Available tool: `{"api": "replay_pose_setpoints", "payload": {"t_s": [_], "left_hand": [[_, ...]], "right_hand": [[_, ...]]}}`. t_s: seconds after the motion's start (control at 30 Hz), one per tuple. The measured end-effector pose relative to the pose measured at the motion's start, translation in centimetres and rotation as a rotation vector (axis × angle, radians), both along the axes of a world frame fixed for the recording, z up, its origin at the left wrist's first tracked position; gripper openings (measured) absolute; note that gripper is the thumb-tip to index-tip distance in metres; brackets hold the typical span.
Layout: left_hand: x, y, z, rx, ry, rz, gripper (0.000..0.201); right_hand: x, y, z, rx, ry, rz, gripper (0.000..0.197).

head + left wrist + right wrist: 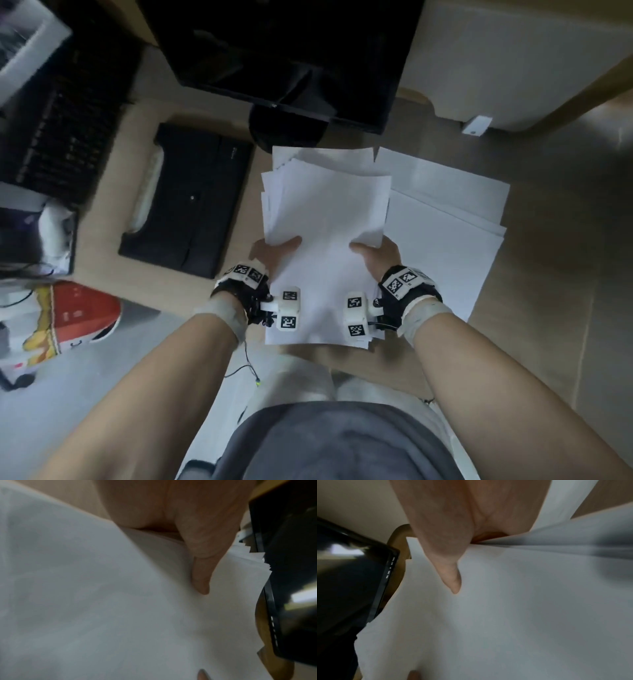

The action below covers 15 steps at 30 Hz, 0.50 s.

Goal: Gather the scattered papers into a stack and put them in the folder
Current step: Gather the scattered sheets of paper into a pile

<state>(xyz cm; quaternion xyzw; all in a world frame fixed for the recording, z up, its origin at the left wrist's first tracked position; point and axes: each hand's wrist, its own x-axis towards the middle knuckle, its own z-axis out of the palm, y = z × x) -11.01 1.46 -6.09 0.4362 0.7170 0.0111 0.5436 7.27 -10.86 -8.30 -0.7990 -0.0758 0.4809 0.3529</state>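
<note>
A loose stack of white papers point(325, 212) is held up in front of me, its sheets fanned unevenly at the far edge. My left hand point(277, 251) grips its left side, thumb on top point(202, 580). My right hand point(375, 255) grips the right side, thumb on top point(452, 577); the fingers under the sheets are hidden. More white sheets point(445, 219) lie flat on the desk to the right, under the stack. The black folder point(186, 198) lies shut on the desk to the left.
A black monitor point(291, 51) on its round base point(287, 133) stands behind the papers. A black keyboard point(65, 126) lies at far left. A red and yellow bag point(68, 318) sits at the desk's left front. My lap is below the desk edge.
</note>
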Motion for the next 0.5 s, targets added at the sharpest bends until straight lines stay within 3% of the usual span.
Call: {"api": "replay_pose_setpoints", "payload": {"t_s": [0.27, 0.37, 0.4, 0.43, 0.5], "left_hand": [[-6.7, -5.3, 1.8, 0.117, -0.152, 0.333, 0.086], [-6.0, -8.3, 5.0, 0.100, -0.219, 0.428, 0.079], [-5.4, -9.3, 6.0, 0.097, -0.229, 0.435, 0.074], [-4.8, -10.2, 6.6, 0.107, -0.238, 0.431, 0.088], [-3.3, -11.9, 6.9, 0.135, -0.207, 0.382, 0.095]], "right_hand": [[-3.6, 0.3, 4.4, 0.184, 0.083, 0.157, 0.032], [-3.6, -0.8, 6.2, 0.223, 0.041, 0.202, 0.027], [-3.2, -1.3, 6.7, 0.220, 0.024, 0.216, 0.030], [-2.6, -1.9, 7.0, 0.229, 0.009, 0.221, 0.040], [-0.6, -3.4, 7.6, 0.233, 0.027, 0.221, 0.062]]}}
